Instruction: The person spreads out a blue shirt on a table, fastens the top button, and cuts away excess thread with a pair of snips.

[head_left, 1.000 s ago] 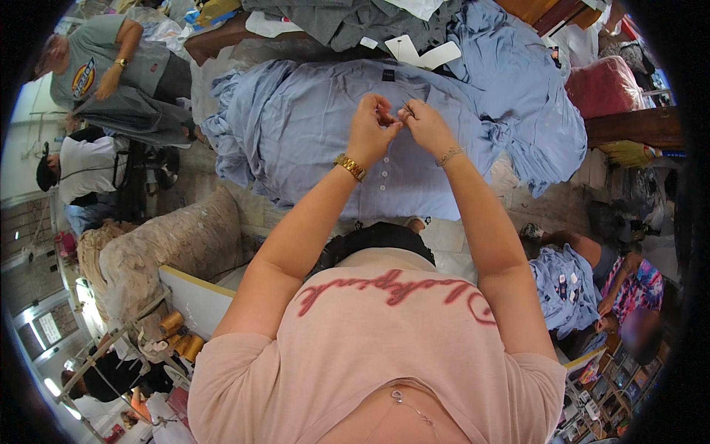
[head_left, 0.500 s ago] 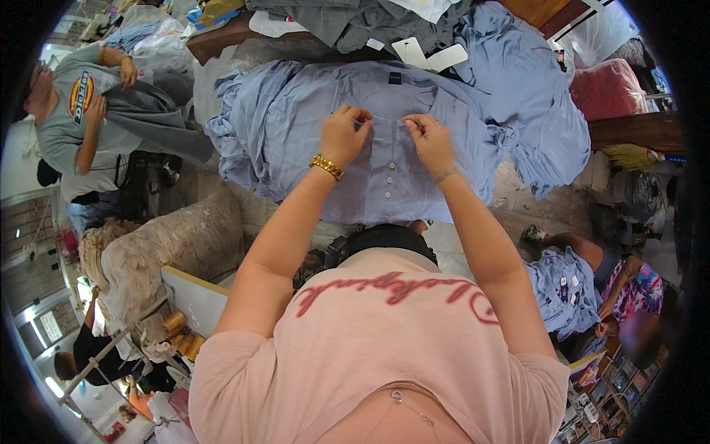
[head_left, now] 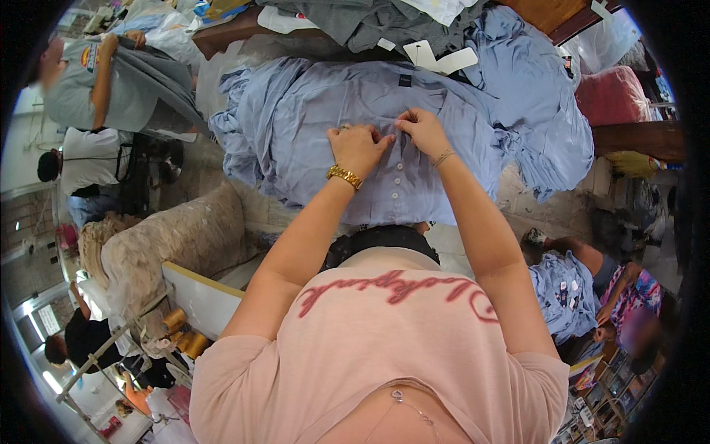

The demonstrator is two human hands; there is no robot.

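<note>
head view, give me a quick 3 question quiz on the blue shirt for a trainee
1. True or false: both hands rest on the button strip of the blue shirt.
2. Which wrist wears the gold bracelet? A) left B) right C) neither
3. Fill in: the white tags lie near the shirt's ____.

Key:
1. True: the left hand and the right hand pinch the cloth at the row of buttons.
2. A, the left wrist.
3. Collar, at the far end of the shirt.
</note>
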